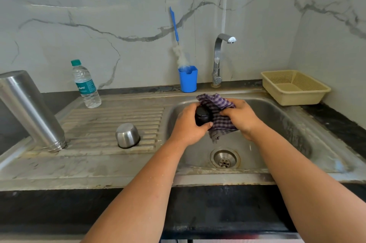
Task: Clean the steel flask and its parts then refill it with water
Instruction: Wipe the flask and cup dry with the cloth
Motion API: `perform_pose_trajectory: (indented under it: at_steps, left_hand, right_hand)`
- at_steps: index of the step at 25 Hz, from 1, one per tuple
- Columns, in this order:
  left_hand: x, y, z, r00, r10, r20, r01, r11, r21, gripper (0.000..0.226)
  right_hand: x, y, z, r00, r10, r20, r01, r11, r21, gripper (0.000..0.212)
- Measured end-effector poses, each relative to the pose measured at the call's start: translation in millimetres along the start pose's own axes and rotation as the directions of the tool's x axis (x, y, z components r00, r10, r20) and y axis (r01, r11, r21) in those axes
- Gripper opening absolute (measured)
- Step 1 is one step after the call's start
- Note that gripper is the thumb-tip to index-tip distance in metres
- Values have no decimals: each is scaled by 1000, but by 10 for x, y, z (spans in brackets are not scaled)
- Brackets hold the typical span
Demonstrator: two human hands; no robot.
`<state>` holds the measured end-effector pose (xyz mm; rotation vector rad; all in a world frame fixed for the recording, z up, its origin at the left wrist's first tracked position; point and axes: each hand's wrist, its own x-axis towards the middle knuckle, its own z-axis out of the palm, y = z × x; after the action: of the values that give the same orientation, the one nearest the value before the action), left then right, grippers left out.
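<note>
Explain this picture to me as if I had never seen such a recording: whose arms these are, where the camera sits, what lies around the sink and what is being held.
There is no machine here. A person wears a camera on the head, so the single picture looks forward and down along their own two bare arms at a steel sink.

The left hand grips a small black stopper, seemingly a part of the flask. The right hand holds a purple checked cloth against it, above the basin.

On the ribbed draining board the steel flask stands mouth down, tilted in this wide view, and its steel cup sits upside down. Behind them stands a plastic water bottle. A blue holder with a bottle brush stands by the tap, from which no water runs. A beige basket sits at the right.
</note>
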<state>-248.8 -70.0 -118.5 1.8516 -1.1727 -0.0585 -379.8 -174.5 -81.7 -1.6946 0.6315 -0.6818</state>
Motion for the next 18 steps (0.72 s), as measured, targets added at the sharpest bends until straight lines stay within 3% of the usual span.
perform_pose_trajectory:
  at_steps: [2, 4, 7, 9, 11, 15, 18]
  left_hand:
    - [-9, 31, -17, 996, -73, -55, 72, 997, -29, 57]
    - [30, 33, -45, 944, -305, -123, 278, 939, -202, 50]
    - [61, -24, -63, 861, -506, 39, 415, 658, -628, 42]
    - [44, 52, -155, 842, -508, 183, 467, 515, -719, 30]
    - [27, 123, -220, 819, -516, 252, 501, 426, -754, 17]
    - [28, 136, -237, 793, -512, 330, 481, 195, -855, 9]
    - [6, 139, -221, 804, -487, 341, 452, 130, -882, 14]
  right_hand:
    - [-48, -36, -2, 998, -11, 69, 14, 998, -54, 30]
    - [-50, -10, 16, 989, 10, 146, 6, 994, -111, 28]
    - [18, 42, -41, 995, 61, 75, -51, 991, -121, 42]
    - [42, 22, -99, 999, 19, -49, -27, 986, -163, 54]
    - [26, 30, -125, 989, -129, -72, 102, 949, -299, 58]
    - [-99, 3, 16, 922, -362, 139, 386, 825, -414, 65]
    - [-95, -20, 92, 859, -463, 217, 504, 696, -512, 61]
